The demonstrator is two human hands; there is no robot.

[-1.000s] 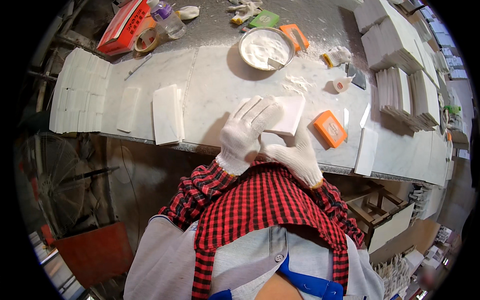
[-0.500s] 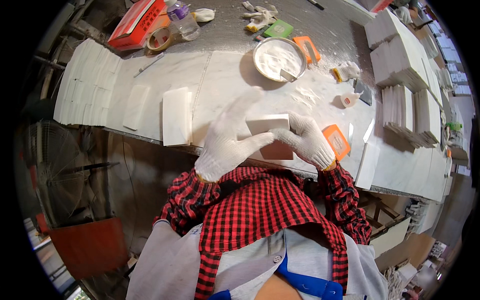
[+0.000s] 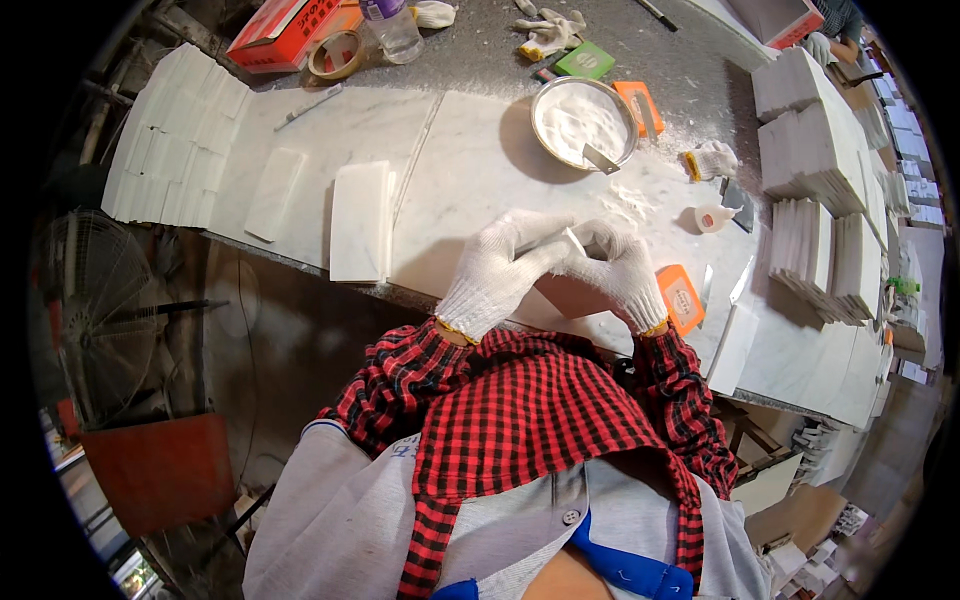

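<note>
My left hand (image 3: 507,268) and my right hand (image 3: 617,262), both in white knit gloves with yellow-edged cuffs, are together over the near edge of the bench. Their fingers are closed around a white tile (image 3: 573,241), turned so that mostly a thin edge shows; the gloves hide the rest. Below the hands is a brownish flat patch (image 3: 577,297); I cannot tell whether it is a board or a shaded face. Ahead stands a metal bowl (image 3: 634,150) of white powder with a scraper (image 3: 600,158) in it. An orange box (image 3: 681,299) lies beside my right hand.
Stacked white tiles (image 3: 165,150) stand at left, with more stacks (image 3: 800,140) at right. Loose white slabs (image 3: 358,222) lie left of my hands. A small white bottle (image 3: 713,218), tape roll (image 3: 336,55) and clear bottle (image 3: 398,35) are on the bench. Another person's gloved hand (image 3: 818,47) shows far right.
The white tile has turned from showing a broad face to nearly edge-on. My left hand has moved right and its raised, blurred fingers have closed in. The view has shifted slightly.
</note>
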